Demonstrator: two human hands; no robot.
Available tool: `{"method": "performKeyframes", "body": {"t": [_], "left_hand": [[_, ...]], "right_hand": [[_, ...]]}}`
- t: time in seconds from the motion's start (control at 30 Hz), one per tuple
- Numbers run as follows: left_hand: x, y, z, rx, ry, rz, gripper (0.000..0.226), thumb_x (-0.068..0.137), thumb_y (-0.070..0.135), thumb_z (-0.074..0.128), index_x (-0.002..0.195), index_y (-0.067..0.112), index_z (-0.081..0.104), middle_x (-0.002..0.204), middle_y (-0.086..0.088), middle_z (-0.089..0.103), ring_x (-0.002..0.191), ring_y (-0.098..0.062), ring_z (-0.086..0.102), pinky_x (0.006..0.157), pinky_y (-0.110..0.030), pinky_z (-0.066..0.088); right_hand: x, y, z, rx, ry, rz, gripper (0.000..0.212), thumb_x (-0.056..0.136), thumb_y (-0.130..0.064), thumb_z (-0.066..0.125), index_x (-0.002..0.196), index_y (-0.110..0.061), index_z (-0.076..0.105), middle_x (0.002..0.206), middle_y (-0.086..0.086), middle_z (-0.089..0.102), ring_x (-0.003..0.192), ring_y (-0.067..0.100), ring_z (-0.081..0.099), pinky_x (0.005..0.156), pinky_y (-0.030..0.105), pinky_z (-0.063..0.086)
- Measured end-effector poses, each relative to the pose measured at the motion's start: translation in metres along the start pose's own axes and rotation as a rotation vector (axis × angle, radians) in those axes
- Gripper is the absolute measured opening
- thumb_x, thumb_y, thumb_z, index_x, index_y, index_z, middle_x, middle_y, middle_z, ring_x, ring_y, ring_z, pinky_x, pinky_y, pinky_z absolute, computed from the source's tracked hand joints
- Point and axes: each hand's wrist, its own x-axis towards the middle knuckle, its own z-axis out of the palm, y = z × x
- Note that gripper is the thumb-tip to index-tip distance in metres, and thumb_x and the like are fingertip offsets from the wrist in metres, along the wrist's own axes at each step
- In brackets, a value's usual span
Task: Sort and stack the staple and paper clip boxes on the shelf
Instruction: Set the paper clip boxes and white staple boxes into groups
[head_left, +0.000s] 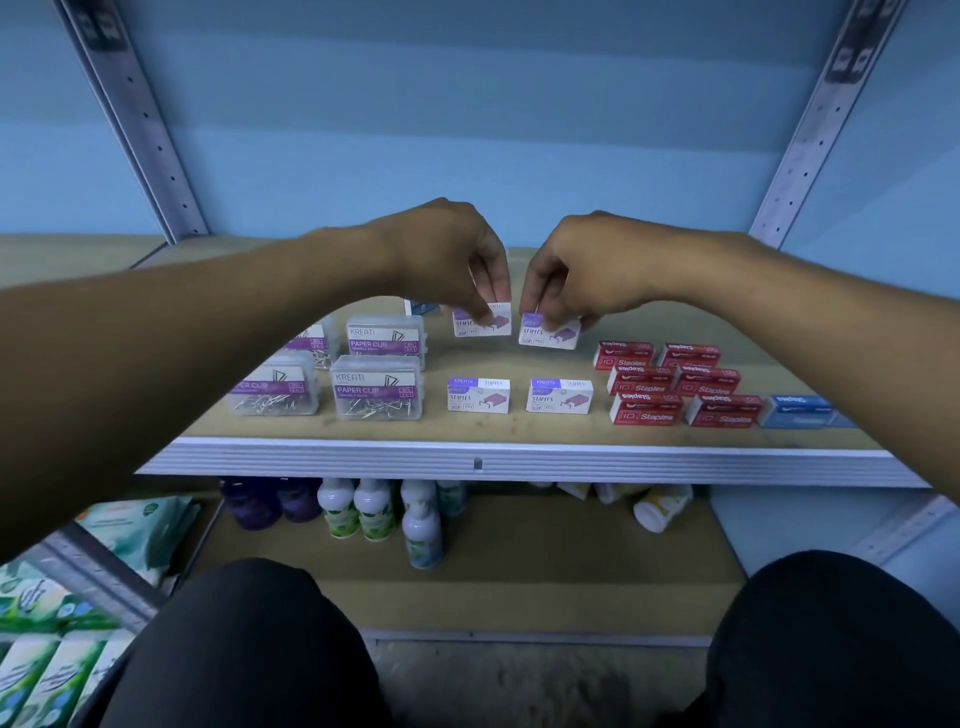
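Note:
My left hand (447, 254) pinches a white-and-purple staple box (485, 321) from above, just over the wooden shelf (519, 431). My right hand (592, 270) pinches a second white-and-purple staple box (553, 335) beside it, slightly tilted. Two short stacks of the same white staple boxes (478, 397) (560, 397) stand nearer the front edge. Clear paper clip boxes (378, 395) sit in a group at the left, partly behind my left forearm. Red staple boxes (675, 387) are stacked in rows at the right, with blue staple boxes (797, 410) beyond them.
Perforated metal uprights (140, 119) (821, 124) frame the shelf against a blue back wall. A blue box (418, 307) peeks out behind my left hand. The lower shelf holds bottles (374, 512) and a tipped jar (662, 512). Packaged goods (62, 623) lie at the lower left.

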Motion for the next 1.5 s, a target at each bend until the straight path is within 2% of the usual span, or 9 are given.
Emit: {"method": "performKeyframes", "body": {"t": [0.23,0.47,0.63,0.83,1.03,1.17,1.3,1.4,1.5], "left_hand": [[-0.01,0.009,0.009,-0.004,-0.007,-0.005,0.025,0.071,0.032,0.085,0.093,0.027,0.075,0.086,0.013,0.073,0.085,-0.005,0.068,0.08,-0.024,0.053],[-0.014,0.011,0.028,-0.011,-0.047,-0.012,0.027,0.07,0.029,0.086,0.095,0.023,0.075,0.086,0.011,0.074,0.082,-0.006,0.068,0.072,-0.018,0.051],[-0.013,0.01,0.033,-0.029,-0.062,-0.011,0.027,0.071,0.027,0.086,0.096,0.022,0.075,0.087,0.009,0.074,0.083,-0.006,0.068,0.076,-0.023,0.054],[-0.013,0.006,0.034,-0.031,-0.063,-0.013,0.027,0.072,0.027,0.085,0.097,0.023,0.075,0.089,0.01,0.075,0.082,-0.002,0.067,0.064,-0.004,0.044],[-0.016,0.0,0.026,-0.074,-0.026,-0.03,0.025,0.069,0.032,0.086,0.091,0.026,0.075,0.085,0.015,0.074,0.079,0.005,0.065,0.066,-0.007,0.043],[-0.022,-0.009,0.004,-0.06,0.034,-0.019,0.019,0.074,0.03,0.083,0.091,0.028,0.075,0.087,0.014,0.074,0.072,0.014,0.06,0.071,-0.01,0.042],[-0.026,-0.021,-0.014,0.001,0.078,-0.037,0.023,0.078,0.035,0.08,0.098,0.028,0.071,0.1,0.015,0.072,0.073,0.024,0.053,0.068,-0.006,0.035],[-0.028,-0.028,-0.021,0.023,0.117,-0.073,0.029,0.079,0.039,0.078,0.105,0.031,0.069,0.107,0.016,0.068,0.078,0.019,0.051,0.066,-0.004,0.033],[-0.028,-0.033,-0.024,-0.001,0.12,-0.109,0.035,0.075,0.045,0.08,0.106,0.033,0.067,0.108,0.017,0.066,0.082,0.012,0.054,0.068,-0.012,0.038]], "right_hand": [[-0.009,-0.002,0.004,-0.013,-0.024,0.011,0.017,0.08,-0.012,0.083,0.091,-0.025,0.079,0.084,-0.004,0.076,0.075,0.018,0.077,0.074,0.036,0.065],[-0.01,-0.003,0.017,-0.141,-0.022,-0.005,0.02,0.078,-0.023,0.084,0.096,-0.03,0.078,0.085,-0.015,0.072,0.083,0.009,0.069,0.077,0.029,0.055],[-0.006,0.005,0.025,-0.09,-0.064,0.014,0.018,0.077,-0.02,0.086,0.092,-0.028,0.078,0.082,-0.01,0.075,0.079,0.018,0.074,0.072,0.032,0.058],[-0.004,0.007,0.028,-0.104,-0.066,0.017,0.018,0.075,-0.022,0.086,0.089,-0.032,0.078,0.08,-0.012,0.075,0.079,0.016,0.074,0.077,0.035,0.06],[-0.01,-0.001,0.016,-0.121,-0.072,0.009,0.01,0.083,-0.031,0.079,0.092,-0.035,0.078,0.082,-0.017,0.072,0.079,0.011,0.07,0.074,0.028,0.054],[-0.012,-0.008,-0.001,-0.111,-0.002,-0.009,0.011,0.087,-0.036,0.073,0.097,-0.036,0.077,0.091,-0.018,0.071,0.076,0.006,0.067,0.081,0.029,0.054],[-0.007,-0.008,-0.009,-0.134,0.028,-0.014,0.021,0.088,-0.037,0.072,0.109,-0.038,0.073,0.1,-0.017,0.067,0.094,0.007,0.061,0.08,0.028,0.045],[-0.003,-0.006,-0.011,-0.137,0.042,-0.001,0.034,0.088,-0.038,0.073,0.122,-0.041,0.065,0.113,-0.013,0.066,0.104,0.013,0.06,0.087,0.03,0.045],[0.001,-0.003,-0.013,-0.139,0.043,0.023,0.049,0.089,-0.04,0.072,0.134,-0.042,0.054,0.125,-0.01,0.062,0.111,0.017,0.057,0.093,0.033,0.044]]}}
